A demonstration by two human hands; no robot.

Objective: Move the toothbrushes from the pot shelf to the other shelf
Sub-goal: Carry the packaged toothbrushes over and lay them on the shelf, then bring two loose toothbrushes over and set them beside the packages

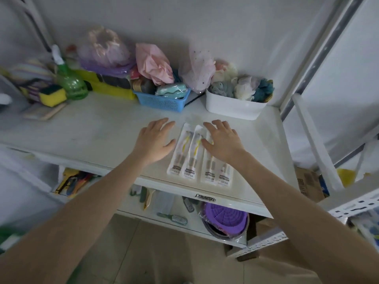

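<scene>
Head view: 4 packaged toothbrushes (196, 156) flat on my shelf (92, 128); left hand (154, 141) spread just beside them, right hand (222, 140) splayed over them, neither grasping.

Both bare forearms reach forward, the left arm entering from 7 o'clock and the right from 4 o'clock. The left hand (154, 141) is flat, palm down, fingers spread toward 12 o'clock. The right hand (222, 140) mirrors it, open and empty, near the left.
</scene>
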